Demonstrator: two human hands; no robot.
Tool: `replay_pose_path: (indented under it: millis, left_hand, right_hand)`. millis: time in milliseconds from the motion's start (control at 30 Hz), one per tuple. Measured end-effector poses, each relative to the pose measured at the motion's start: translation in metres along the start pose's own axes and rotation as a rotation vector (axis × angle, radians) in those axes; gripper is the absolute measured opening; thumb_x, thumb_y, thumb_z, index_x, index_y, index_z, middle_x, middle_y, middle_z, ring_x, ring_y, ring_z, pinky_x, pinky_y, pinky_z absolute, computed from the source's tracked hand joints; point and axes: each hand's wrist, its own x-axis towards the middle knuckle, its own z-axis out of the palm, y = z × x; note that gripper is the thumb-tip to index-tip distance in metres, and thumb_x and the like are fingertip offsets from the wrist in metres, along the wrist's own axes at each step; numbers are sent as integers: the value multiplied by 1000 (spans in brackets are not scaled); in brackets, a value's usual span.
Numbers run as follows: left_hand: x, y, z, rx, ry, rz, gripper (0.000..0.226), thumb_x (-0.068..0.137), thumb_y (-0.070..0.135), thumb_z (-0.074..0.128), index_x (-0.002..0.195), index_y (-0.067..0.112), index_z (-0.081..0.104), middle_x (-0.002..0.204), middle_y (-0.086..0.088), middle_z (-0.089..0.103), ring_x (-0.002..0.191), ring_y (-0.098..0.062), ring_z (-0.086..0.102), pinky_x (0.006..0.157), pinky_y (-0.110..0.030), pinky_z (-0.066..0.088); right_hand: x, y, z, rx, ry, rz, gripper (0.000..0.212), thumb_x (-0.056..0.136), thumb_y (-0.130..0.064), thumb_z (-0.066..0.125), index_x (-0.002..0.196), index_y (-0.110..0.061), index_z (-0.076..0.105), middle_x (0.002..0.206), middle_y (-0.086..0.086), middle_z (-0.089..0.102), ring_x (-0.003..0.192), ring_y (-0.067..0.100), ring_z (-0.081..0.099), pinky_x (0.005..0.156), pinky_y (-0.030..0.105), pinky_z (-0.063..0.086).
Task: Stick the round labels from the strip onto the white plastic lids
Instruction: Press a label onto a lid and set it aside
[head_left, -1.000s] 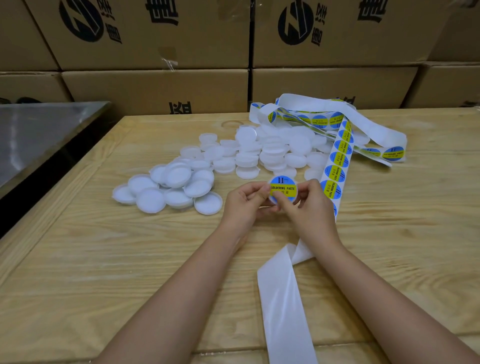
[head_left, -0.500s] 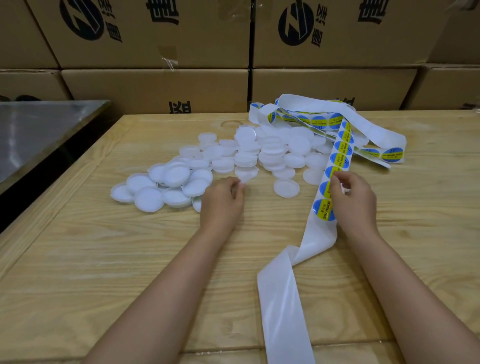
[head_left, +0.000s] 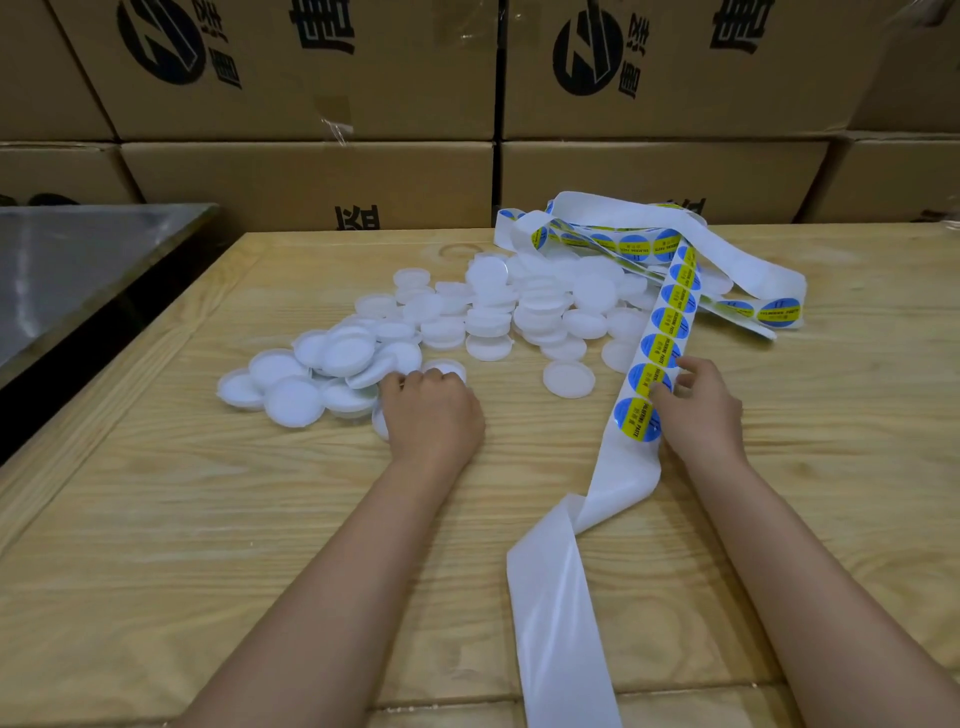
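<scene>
A heap of white plastic lids (head_left: 540, 306) lies mid-table, and a second group of lids (head_left: 291, 379) lies rim-up at its left. My left hand (head_left: 434, 415) rests knuckles up on the near edge of that group. Its fingers curl down over a lid (head_left: 379, 423), and their tips are hidden. The label strip (head_left: 670, 312) of round blue and yellow labels runs from a tangle at the back right towards me. My right hand (head_left: 701, 405) pinches the strip's right edge beside the second-nearest label (head_left: 647, 376). Bare white backing (head_left: 561, 597) trails off the near table edge.
Stacked cardboard boxes (head_left: 311, 176) wall off the back of the wooden table (head_left: 208, 545). A steel surface (head_left: 67, 270) stands to the left across a dark gap. One lid (head_left: 569, 379) lies alone between my hands.
Both hands held a labelled lid together a second ago. My left hand carried it to the left group and now rests there. My right hand moved right and took hold of the strip.
</scene>
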Motion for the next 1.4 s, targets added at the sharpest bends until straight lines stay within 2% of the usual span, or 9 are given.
replay_pose_path:
  millis: [233,333,500,667,800,900,1100,1200,1400]
  left_hand:
    - [-8,12,-9,-19,153,69,12,70,15,70,71,6,62,66,-7,62,61,-27,57,73,-36,45]
    - [-7,18,-9,-132,98,161,20,82,19,59,96,5,64,92,-8,66,85,-28,60,89,-38,38]
    - [-23,50,-15,-686,-104,410,39,95,21,48,133,12,50,137,-4,53,126,-21,46,105,-33,27]
    - [-29,64,-14,-838,-110,481,33,93,22,42,113,9,66,118,-7,65,114,-23,55,94,-40,39]
    - [-25,60,-12,-1005,-263,247,32,96,29,47,96,12,74,131,-2,58,123,-16,47,101,-26,34]
    - [-25,61,-11,-1016,-231,204,17,89,22,61,93,11,73,120,0,65,115,-14,53,93,-14,33]
    - [-23,60,-14,-954,-43,353,34,82,13,68,116,9,63,126,-3,61,119,-18,53,101,-23,35]
    - [-23,61,-15,-908,-28,403,37,79,10,70,115,9,64,117,-3,66,111,-21,57,95,-33,41]
    - [-25,60,-14,-873,0,301,33,77,16,72,110,13,66,106,-2,68,101,-20,58,87,-21,35]
  right_hand:
    - [1,-1,4,74,1,74,66,85,-21,63,141,-13,29,96,-5,58,118,30,50,98,48,41]
    - [0,-1,7,67,2,57,67,86,-25,61,142,-11,28,98,-3,58,122,32,45,102,48,37]
    - [-7,-3,17,35,2,30,62,86,-31,60,140,-13,33,119,4,60,126,34,36,105,44,31]
    - [-8,-6,19,292,21,29,60,84,-15,63,137,-14,36,98,1,58,91,22,57,85,39,45]
    - [-13,-10,18,498,26,23,44,86,-6,59,125,-22,47,95,4,60,80,17,60,72,34,48]
    - [-19,-14,19,625,0,-13,44,85,4,53,121,-21,50,86,4,63,70,10,61,64,22,51]
    - [-32,-21,22,476,-119,-208,42,81,10,51,101,-26,58,94,33,61,73,34,55,80,50,49]
    - [-37,-23,23,482,-185,-224,39,82,9,53,93,-27,62,82,38,52,74,29,48,75,47,46]
    - [-39,-23,21,497,-201,-217,24,88,0,51,83,-21,63,69,24,61,68,22,59,73,39,49]
